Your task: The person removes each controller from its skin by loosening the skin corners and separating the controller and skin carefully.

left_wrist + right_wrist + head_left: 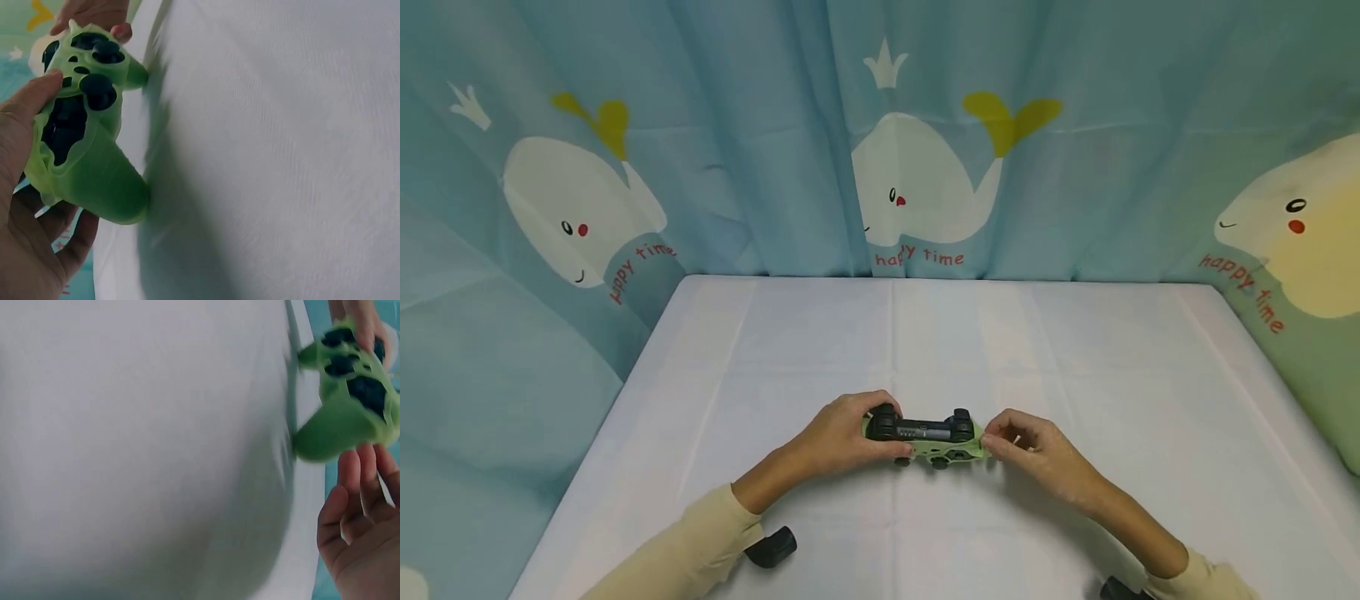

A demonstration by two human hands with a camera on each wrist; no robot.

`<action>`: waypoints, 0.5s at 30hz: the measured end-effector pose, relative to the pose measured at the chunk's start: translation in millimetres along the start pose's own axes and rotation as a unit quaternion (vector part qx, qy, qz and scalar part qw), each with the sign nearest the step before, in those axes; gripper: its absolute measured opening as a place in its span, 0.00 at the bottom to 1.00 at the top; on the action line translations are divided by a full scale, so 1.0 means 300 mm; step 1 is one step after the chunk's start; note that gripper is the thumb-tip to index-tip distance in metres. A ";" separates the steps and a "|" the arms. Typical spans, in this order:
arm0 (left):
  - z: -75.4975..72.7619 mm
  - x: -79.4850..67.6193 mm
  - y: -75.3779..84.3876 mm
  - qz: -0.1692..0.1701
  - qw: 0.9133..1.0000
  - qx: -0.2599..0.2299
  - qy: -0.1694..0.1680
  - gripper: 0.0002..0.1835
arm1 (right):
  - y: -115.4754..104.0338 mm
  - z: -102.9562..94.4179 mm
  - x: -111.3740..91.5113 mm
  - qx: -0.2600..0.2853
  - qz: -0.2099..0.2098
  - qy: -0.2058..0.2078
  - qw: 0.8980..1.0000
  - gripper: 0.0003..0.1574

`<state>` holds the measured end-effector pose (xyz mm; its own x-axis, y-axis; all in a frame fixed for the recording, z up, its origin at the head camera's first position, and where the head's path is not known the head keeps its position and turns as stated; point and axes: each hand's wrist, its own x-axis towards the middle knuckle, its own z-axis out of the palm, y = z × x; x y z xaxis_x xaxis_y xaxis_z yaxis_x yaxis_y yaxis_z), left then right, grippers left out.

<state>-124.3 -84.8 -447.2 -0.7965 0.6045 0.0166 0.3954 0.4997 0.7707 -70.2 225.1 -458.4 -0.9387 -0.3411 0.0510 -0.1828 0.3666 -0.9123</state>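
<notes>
A black game controller wears a light green, soft-looking cover. My left hand grips its left end, thumb on the button face and fingers behind. Black thumbsticks and buttons show through openings in the cover in both wrist views. At the controller's right end, my right hand has its fingertips at the edge of the green cover. Seen from the right wrist, its fingers are loosely bent at the cover while the thumb stands apart. The grips reach down to the white tabletop, where their shadow falls.
A white cloth-covered table spreads around the hands. Behind and beside it hangs a blue-green curtain printed with whales. One black rounded object is beside the left sleeve, another near the right sleeve.
</notes>
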 end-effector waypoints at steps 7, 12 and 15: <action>0.028 -0.009 0.005 -0.011 0.999 -0.040 0.017 0.20 | 0.004 0.020 0.006 -0.017 0.001 0.009 1.000 0.06; 0.042 -0.010 -0.001 -0.004 0.997 -0.074 0.004 0.18 | -0.003 0.015 0.012 -0.054 -0.099 0.022 0.993 0.15; 0.042 -0.010 -0.004 -0.002 0.997 -0.073 -0.001 0.17 | -0.008 0.019 0.017 -0.067 -0.173 0.035 0.982 0.21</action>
<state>-116.6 -79.4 -456.3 -0.7967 0.6042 0.0113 0.3212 0.4076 0.8548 -73.0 217.6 -458.4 -0.8305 -0.4063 0.3810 -0.5268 0.3509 -0.7742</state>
